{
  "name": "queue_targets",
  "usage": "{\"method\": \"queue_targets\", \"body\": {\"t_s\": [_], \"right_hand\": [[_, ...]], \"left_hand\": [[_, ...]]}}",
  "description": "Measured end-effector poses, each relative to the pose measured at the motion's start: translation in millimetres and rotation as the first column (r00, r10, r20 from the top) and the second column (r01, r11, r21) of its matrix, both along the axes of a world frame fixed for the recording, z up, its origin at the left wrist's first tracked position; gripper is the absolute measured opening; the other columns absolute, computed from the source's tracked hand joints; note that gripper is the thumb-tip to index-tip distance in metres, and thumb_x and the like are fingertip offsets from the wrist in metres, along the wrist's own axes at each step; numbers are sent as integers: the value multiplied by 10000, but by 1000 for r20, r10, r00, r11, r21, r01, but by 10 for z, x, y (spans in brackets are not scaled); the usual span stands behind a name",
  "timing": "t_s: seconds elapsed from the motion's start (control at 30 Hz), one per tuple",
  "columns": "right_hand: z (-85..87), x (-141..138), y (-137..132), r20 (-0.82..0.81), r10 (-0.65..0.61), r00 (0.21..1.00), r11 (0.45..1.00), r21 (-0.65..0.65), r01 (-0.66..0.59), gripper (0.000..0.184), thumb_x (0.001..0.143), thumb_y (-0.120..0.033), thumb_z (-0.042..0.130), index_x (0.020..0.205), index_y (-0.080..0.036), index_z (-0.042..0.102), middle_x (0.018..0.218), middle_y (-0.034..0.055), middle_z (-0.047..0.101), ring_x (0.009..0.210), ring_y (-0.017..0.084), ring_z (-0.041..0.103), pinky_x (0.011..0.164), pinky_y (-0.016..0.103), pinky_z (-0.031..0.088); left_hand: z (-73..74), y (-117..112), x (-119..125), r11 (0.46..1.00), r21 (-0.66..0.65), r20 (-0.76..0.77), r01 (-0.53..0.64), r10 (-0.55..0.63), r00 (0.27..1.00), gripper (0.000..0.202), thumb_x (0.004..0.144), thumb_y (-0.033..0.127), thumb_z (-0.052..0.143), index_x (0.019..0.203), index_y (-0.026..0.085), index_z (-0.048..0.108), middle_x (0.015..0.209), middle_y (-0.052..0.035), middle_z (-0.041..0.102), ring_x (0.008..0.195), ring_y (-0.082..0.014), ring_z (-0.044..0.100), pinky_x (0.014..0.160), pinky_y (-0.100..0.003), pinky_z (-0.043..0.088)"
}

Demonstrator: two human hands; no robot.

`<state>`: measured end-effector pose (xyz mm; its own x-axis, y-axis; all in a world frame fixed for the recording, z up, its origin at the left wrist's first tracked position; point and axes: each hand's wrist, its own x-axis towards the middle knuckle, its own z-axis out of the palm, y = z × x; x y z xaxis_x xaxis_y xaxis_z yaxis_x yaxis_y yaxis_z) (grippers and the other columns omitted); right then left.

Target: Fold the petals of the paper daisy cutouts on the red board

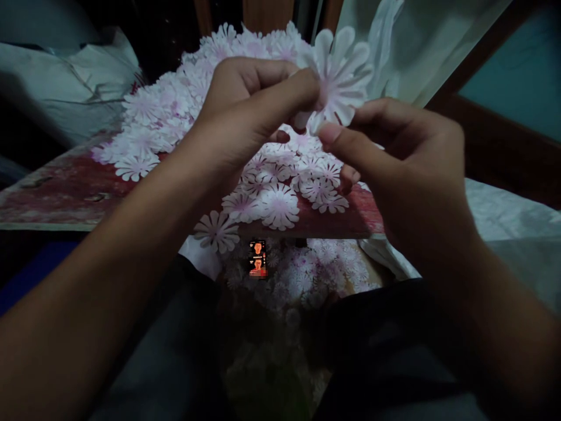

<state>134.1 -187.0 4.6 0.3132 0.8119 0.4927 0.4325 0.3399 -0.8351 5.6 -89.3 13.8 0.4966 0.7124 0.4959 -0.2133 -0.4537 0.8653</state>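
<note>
From where I stand, nothing here can be read: no word, label, brand or number shows on the pale pink paper flowers or on the red-stained board beneath them. Just below the board's edge sits a small dark printed strip with red-orange patches, and any lettering on it is too small to make out.
</note>
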Motion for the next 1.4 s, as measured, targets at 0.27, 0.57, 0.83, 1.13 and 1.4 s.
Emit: {"method": "queue_targets", "body": {"t_s": [0.27,0.57,0.83,1.13,1.4], "right_hand": [[-10,-1,-1,46,-9,999,995,104,4,145,895,-184,581,760,-140,612,643,-18,488,527,58,464,500,231,388],[8,77,-2,73,-106,992,985,146,95,133,881,-163,584,806,-147,692,681,-25,574,521,46,482,500,227,410],[42,20,14,-55,-76,996,994,68,80,164,872,-295,649,885,-131,657,795,-1,569,577,66,493,488,234,401],[2,11,20,126,-27,992,999,-20,30,299,900,-386,637,688,-181,587,643,-22,513,573,78,440,531,233,334],[-34,74,95,35,-23,999,999,-29,24,226,884,-375,639,740,-204,606,673,-14,557,533,86,423,478,242,310]], "left_hand": [[-28,15,15,990,141,-39,-24,30,999,277,794,286,640,546,170,599,620,-30,517,630,-125,462,611,-304,339],[-22,-15,-6,988,135,-313,77,-31,949,154,746,212,673,622,122,670,560,-4,528,538,-63,424,519,-233,247],[-42,-19,37,987,159,-215,-8,43,976,174,779,228,665,638,133,699,611,-30,563,606,-115,490,580,-282,310],[-6,48,-30,999,-51,-129,8,-15,992,128,763,292,724,724,170,729,766,-35,658,748,-134,600,683,-251,458],[27,42,-32,998,-15,-233,-53,48,971,128,772,274,685,686,179,688,695,-9,611,683,-120,549,577,-220,413]]}}
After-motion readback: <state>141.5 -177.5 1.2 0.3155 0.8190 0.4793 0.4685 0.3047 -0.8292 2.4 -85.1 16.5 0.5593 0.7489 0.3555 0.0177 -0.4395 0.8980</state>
